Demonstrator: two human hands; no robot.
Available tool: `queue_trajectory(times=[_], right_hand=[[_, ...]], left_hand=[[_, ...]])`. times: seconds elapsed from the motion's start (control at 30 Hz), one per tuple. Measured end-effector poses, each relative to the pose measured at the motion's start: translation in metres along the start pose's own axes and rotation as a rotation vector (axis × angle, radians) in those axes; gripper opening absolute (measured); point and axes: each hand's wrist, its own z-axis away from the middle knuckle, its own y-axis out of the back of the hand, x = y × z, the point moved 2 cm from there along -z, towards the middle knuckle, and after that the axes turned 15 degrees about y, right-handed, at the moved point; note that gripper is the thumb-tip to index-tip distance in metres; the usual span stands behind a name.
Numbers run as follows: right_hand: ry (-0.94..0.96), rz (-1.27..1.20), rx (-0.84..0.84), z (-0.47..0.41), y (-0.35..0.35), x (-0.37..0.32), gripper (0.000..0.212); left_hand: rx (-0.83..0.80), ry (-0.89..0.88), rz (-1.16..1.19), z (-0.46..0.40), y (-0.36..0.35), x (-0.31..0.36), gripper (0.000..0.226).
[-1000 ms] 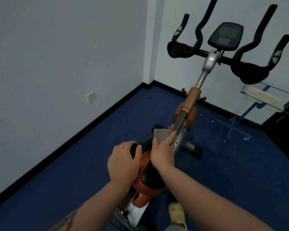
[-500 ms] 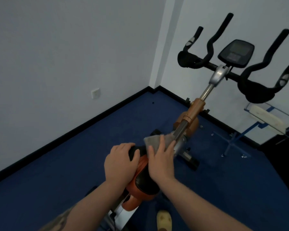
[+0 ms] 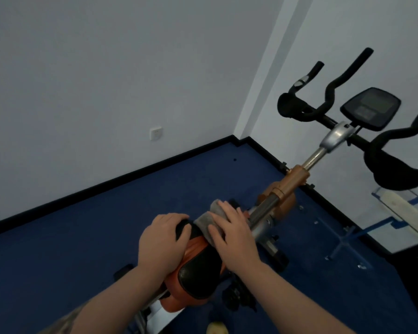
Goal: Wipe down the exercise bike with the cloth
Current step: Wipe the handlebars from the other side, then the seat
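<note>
The exercise bike stands on blue carpet, with its orange and black saddle (image 3: 196,273) right below me. Black handlebars (image 3: 323,109) and a dark console (image 3: 371,108) rise at the upper right on a silver post (image 3: 314,157). My left hand (image 3: 162,239) grips the left side of the saddle's nose, fingers curled over it. With straight fingers my right hand (image 3: 234,235) presses a grey cloth (image 3: 209,219) flat onto the nose of the saddle.
White walls meet in a corner behind the bike, with a wall socket (image 3: 155,133) on the left wall. A blue metal stand (image 3: 343,242) holding a clear tray (image 3: 405,208) sits at the right. A yellow slipper (image 3: 216,329) shows at the bottom edge.
The view has swung left, so the bike sits further right in frame. My right hand has slid the cloth leftward across the saddle's nose. My left hand has kept its grip.
</note>
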Motion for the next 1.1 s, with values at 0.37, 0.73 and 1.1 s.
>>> queue_trajectory(times=[0.37, 0.73, 1.1], right_hand=[[0.039, -0.045, 0.112, -0.018, -0.006, 0.002, 0.035], [0.040, 0.095, -0.191, -0.048, 0.008, 0.029, 0.035], [0.290, 0.027, -0.336, -0.048, 0.008, 0.071, 0.031]], left_hand=[[0.073, 0.131, -0.038, 0.006, -0.001, 0.007, 0.021], [0.148, 0.556, -0.041, 0.002, -0.010, 0.026, 0.026], [0.295, 0.526, -0.072, 0.009, -0.014, 0.027, 0.021]])
